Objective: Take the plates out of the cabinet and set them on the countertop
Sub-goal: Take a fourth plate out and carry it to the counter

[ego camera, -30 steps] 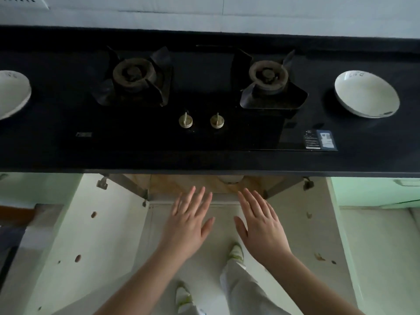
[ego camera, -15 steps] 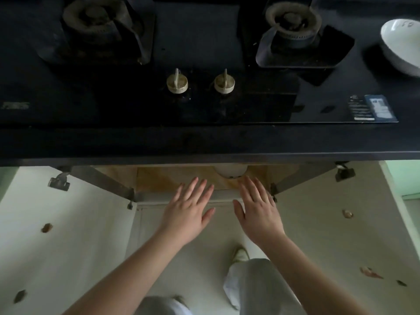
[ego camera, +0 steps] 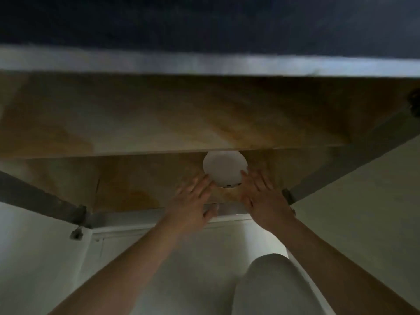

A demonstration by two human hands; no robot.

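A white plate (ego camera: 223, 170) lies on the wooden floor of the open cabinet (ego camera: 141, 180) under the dark countertop (ego camera: 204, 21). My left hand (ego camera: 193, 201) reaches in at the plate's lower left, fingers spread and blurred, fingertips at its rim. On the plate's lower right, my right hand (ego camera: 263, 196) has its fingers apart and touching the rim. Neither hand has closed around the plate. The plate's far edge is hidden by the shelf above it.
A wooden shelf (ego camera: 159, 114) runs above the plate. The two cabinet doors (ego camera: 34, 258) (ego camera: 363, 212) stand open to the left and right. My knee (ego camera: 268, 285) is bent at the lower right, below my right arm.
The view has dropped from the stove top to the inside of the cabinet. Both hands have moved forward into the cabinet up to the plate's rim.
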